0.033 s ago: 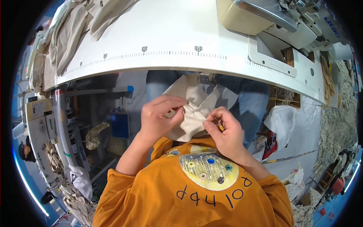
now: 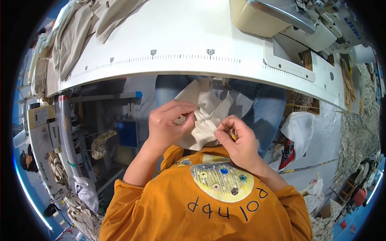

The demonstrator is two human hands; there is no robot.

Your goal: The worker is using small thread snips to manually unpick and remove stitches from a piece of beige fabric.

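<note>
A piece of beige cloth (image 2: 206, 127) hangs bunched and creased over my lap, below the front edge of the sewing table. My left hand (image 2: 168, 122) is closed, pinching the cloth's folds between thumb and fingers. On the other side, my right hand (image 2: 238, 138) is closed too, its thumb and forefinger gripping the cloth's right edge. Something small and yellow (image 2: 233, 136) shows within the curled fingers of that hand; its kind is hidden.
The white table (image 2: 181, 38) with a printed ruler scale crosses ahead of me. A sewing machine (image 2: 297, 24) stands on it at far right, and beige fabric (image 2: 76, 36) is heaped at far left. A white cloth (image 2: 298, 130) hangs right of my knee.
Both hands have shifted very slightly to the left, and the cloth's folds between them have moved a little. Both keep their hold.
</note>
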